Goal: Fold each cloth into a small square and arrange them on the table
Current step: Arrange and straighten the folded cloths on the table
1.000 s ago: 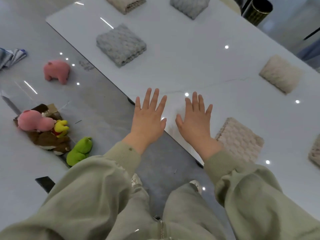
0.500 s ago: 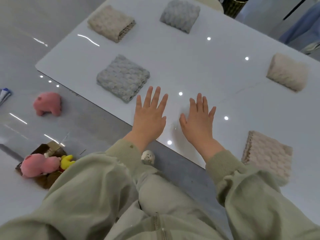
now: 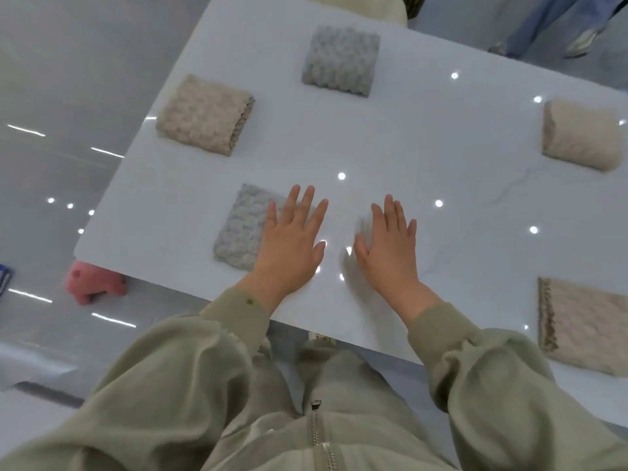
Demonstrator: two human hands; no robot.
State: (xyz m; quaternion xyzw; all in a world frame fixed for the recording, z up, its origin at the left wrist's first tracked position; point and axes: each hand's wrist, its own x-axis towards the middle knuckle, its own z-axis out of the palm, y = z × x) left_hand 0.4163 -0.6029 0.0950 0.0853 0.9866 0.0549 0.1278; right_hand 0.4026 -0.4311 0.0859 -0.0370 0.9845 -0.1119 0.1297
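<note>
Several folded cloth squares lie spread over the white table (image 3: 424,158). A grey cloth (image 3: 241,227) sits near the front left; my left hand (image 3: 290,244) is flat with straight fingers and covers its right part. My right hand (image 3: 390,249) lies flat on bare tabletop beside it, holding nothing. A beige cloth (image 3: 204,113) lies at the far left and a second grey cloth (image 3: 339,61) behind it. On the right lie a beige cloth (image 3: 581,134) and, at the near right, another beige cloth (image 3: 584,324).
A pink plush toy (image 3: 93,282) lies on the glossy floor under the table's left corner. A cream chair back (image 3: 356,5) stands at the far edge. A person's legs in blue trousers (image 3: 560,18) show at the top right.
The view has swung left and forward over the table. Both hands stay flat and have moved left; my left hand now overlaps the near grey cloth.
</note>
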